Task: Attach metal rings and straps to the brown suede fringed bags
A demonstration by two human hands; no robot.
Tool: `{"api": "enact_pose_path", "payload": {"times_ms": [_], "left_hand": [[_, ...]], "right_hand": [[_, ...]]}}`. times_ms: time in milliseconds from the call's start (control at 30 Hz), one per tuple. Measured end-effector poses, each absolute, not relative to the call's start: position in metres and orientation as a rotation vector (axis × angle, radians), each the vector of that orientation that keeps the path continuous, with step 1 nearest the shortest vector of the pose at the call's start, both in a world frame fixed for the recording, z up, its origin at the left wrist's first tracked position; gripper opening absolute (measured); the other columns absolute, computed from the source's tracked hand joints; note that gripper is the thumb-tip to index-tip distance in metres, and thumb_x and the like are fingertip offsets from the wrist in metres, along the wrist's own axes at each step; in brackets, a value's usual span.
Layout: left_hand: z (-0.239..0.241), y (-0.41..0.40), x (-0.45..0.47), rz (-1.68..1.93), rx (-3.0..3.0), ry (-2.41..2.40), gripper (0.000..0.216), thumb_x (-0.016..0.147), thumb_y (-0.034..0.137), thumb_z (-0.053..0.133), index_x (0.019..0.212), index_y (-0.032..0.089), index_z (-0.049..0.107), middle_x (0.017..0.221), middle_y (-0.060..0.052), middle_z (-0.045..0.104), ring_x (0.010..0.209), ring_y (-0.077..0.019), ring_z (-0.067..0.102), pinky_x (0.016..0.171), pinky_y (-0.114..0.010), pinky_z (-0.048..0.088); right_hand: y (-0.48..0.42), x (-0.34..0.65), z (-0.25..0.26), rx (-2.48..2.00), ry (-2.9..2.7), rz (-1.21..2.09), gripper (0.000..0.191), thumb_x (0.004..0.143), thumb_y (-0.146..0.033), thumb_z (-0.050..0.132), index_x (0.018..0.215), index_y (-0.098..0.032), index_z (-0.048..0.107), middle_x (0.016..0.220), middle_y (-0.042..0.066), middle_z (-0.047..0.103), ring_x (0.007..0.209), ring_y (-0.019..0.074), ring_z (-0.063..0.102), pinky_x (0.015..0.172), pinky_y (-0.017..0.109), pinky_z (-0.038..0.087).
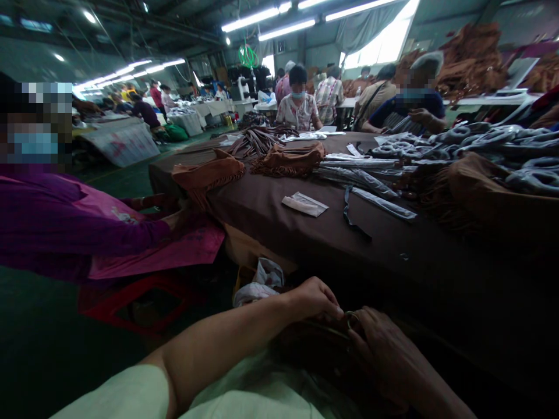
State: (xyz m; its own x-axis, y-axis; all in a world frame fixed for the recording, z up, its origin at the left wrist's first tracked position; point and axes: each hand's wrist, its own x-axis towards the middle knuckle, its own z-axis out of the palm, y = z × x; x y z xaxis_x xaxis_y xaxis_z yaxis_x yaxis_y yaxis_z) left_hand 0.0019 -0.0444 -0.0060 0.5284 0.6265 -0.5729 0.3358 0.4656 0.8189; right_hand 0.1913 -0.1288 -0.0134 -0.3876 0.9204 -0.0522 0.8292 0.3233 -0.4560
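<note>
Low in front of my body, my left hand point(315, 299) is closed, its thumb and fingertips pinched together beside a metal ring point(351, 315). What sits in that pinch is too dark and small to make out. From the other side my right hand point(376, 333) curls its fingers on the ring, holding it. Under both hands lies a dark brown piece point(312, 337), seemingly in my lap; its shape is mostly lost in shadow.
A brown-covered table point(271, 203) stands ahead. On it are fringed brown suede pieces point(288, 158), plastic-wrapped straps point(384, 203), a small packet point(304, 205) and grey wrapped coils point(480, 139). A person in purple sleeves point(78, 233) works at left; a red stool point(131, 297) is below.
</note>
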Motion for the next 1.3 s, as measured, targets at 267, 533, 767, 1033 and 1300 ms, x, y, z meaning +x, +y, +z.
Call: {"api": "enact_pose_path", "payload": {"times_ms": [267, 533, 767, 1033, 1300], "left_hand": [[0.002, -0.053, 0.000, 0.241, 1.648, 1.089, 0.030, 0.070, 0.036, 0.062, 0.084, 0.012, 0.074, 0.060, 0.002, 0.059, 0.057, -0.0105, 0.050, 0.054, -0.022, 0.035], [-0.006, -0.059, 0.003, -0.036, 1.831, 1.261, 0.034, 0.069, 0.048, 0.062, 0.078, 0.017, 0.073, 0.059, 0.001, 0.055, 0.056, -0.0123, 0.049, 0.050, -0.022, 0.029], [-0.007, -0.051, 0.000, 0.051, 1.821, 1.189, 0.027, 0.070, 0.043, 0.064, 0.077, 0.019, 0.074, 0.056, 0.004, 0.051, 0.057, -0.0108, 0.048, 0.050, -0.022, 0.027], [0.020, -0.031, 0.001, -0.154, 1.779, 1.008, 0.019, 0.064, 0.036, 0.072, 0.062, 0.017, 0.069, 0.052, 0.005, 0.053, 0.053, -0.0101, 0.047, 0.049, -0.022, 0.027], [-0.014, -0.059, 0.012, 0.244, 1.615, 1.228, 0.027, 0.072, 0.039, 0.060, 0.069, 0.013, 0.068, 0.052, 0.005, 0.042, 0.052, -0.0089, 0.038, 0.049, -0.023, 0.026]], "right_hand": [[-0.121, 0.170, 0.002, -2.017, -2.266, 0.257, 0.009, 0.082, -0.029, 0.056, 0.080, -0.021, 0.060, 0.082, 0.006, 0.066, 0.076, 0.0240, 0.060, 0.070, 0.036, 0.035], [-0.117, 0.165, -0.014, -2.114, -2.346, 0.202, 0.019, 0.084, -0.024, 0.055, 0.073, -0.018, 0.068, 0.072, 0.011, 0.071, 0.067, 0.0271, 0.066, 0.060, 0.034, 0.034], [-0.113, 0.176, -0.014, -1.853, -2.443, 0.252, 0.014, 0.080, -0.020, 0.055, 0.071, -0.020, 0.066, 0.072, 0.006, 0.070, 0.069, 0.0223, 0.064, 0.064, 0.032, 0.035], [-0.115, 0.178, -0.021, -1.682, -2.508, 0.267, 0.011, 0.077, -0.022, 0.056, 0.073, -0.020, 0.066, 0.071, 0.003, 0.068, 0.070, 0.0192, 0.063, 0.069, 0.031, 0.034], [-0.111, 0.167, -0.005, -2.076, -2.301, 0.070, 0.014, 0.080, -0.023, 0.053, 0.073, -0.019, 0.064, 0.075, 0.009, 0.070, 0.072, 0.0263, 0.065, 0.067, 0.036, 0.036]]}}
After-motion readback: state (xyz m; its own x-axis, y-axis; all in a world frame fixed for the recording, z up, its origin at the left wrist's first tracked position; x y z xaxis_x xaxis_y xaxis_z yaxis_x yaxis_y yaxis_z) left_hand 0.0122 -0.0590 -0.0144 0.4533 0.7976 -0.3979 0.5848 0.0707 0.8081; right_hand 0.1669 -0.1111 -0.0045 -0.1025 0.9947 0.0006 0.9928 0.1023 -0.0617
